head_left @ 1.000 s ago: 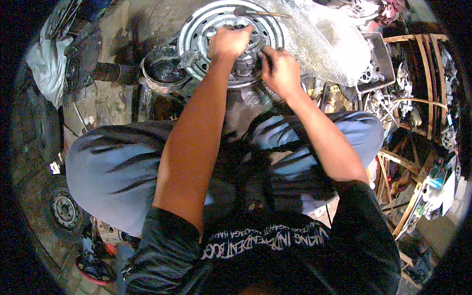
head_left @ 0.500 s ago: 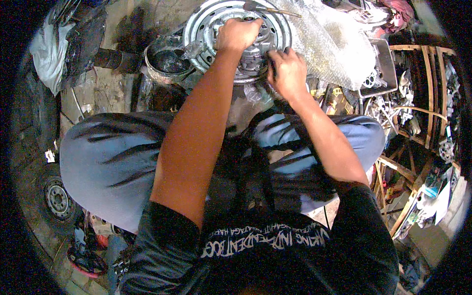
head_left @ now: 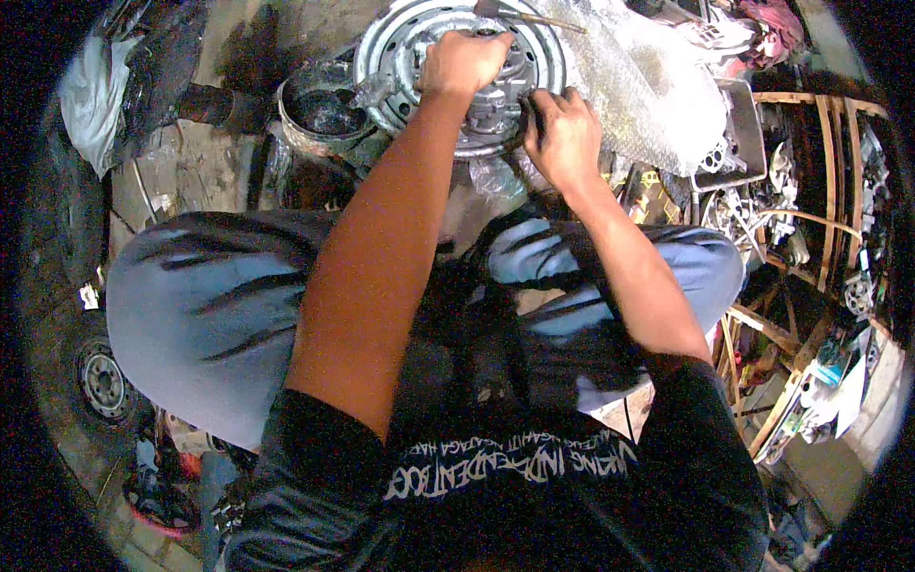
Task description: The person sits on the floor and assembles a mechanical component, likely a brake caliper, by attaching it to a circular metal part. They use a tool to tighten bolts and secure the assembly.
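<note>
A silver steel wheel rim (head_left: 383,112) lies flat in front of me, with a grey cast-metal machine part (head_left: 491,112) standing inside it. My left hand (head_left: 464,63) is closed over the left and far side of this part, back of the hand up, its fingertips mostly hidden. On the right, my right hand (head_left: 566,133) is held beside the part with curled fingers. Something dark shows between its thumb and fingers; whether that is a small object or grime I cannot make out. A paintbrush (head_left: 534,19) rests across the rim's far edge.
Left of the rim stands a round tub (head_left: 319,143) with dark, wet-looking contents. Bubble wrap (head_left: 634,91) spreads to the right, beside a metal tray (head_left: 748,133) of parts. Wooden framing (head_left: 827,191) and loose metal parts crowd the far right. A small wheel (head_left: 103,381) lies left.
My right hand has shifted very slightly to the right, away from the metal part. My left hand stays in place on it. The whole view has moved a little.
</note>
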### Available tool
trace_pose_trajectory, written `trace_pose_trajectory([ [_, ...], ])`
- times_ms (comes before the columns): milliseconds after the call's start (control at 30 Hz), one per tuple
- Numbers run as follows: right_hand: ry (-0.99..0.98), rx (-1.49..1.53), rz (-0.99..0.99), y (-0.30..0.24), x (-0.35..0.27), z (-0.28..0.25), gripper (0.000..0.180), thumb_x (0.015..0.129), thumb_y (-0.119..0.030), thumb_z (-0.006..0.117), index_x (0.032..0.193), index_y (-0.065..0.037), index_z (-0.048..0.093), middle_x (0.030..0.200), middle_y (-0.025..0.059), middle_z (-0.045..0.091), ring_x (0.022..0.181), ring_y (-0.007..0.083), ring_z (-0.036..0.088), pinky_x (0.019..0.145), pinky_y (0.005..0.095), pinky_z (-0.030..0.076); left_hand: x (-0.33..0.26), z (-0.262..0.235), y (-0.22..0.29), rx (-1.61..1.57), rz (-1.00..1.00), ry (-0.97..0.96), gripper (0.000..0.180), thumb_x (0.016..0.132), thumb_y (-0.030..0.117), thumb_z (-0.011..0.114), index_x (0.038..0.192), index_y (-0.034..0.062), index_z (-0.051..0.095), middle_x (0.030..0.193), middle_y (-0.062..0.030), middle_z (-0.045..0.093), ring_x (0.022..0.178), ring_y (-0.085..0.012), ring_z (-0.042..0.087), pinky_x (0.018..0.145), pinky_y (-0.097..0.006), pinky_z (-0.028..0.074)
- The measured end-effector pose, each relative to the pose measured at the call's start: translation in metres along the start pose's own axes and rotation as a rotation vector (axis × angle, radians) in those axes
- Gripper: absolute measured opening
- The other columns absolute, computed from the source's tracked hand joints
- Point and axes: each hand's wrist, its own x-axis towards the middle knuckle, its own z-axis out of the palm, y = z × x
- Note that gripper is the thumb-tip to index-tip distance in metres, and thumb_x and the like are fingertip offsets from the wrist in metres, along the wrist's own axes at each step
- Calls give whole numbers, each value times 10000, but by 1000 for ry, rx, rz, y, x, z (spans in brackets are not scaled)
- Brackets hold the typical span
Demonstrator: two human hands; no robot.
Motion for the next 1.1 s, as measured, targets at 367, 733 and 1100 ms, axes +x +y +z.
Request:
trace_pose_trajectory([
  [367,-69,-76,-97,-11,-10,-2,261,795,-150,701,1026,-33,672,881,210,688,913,388,628,781,496,493,10,8,-13,42,60,32,809,749,597,685,1239,-46,669,1317,-302,614,1269,-419,582,1071,-484,456],
  [733,128,375,594,-62,-38,11,248,934,-147,583,1094,34,641,869,298,689,829,483,680,741,581,529,-2,3,1,-9,-18,34,805,753,587,687,1283,-17,657,1369,-280,590,1301,-421,556,1105,-549,396],
  [1100,171,200,569,-69,-20,33,220,910,-183,601,997,1,686,718,290,668,684,469,686,655,575,540,-9,-3,3,-9,-10,33,797,766,588,677,1286,-16,654,1381,-286,579,1303,-417,555,1094,-561,399],
])
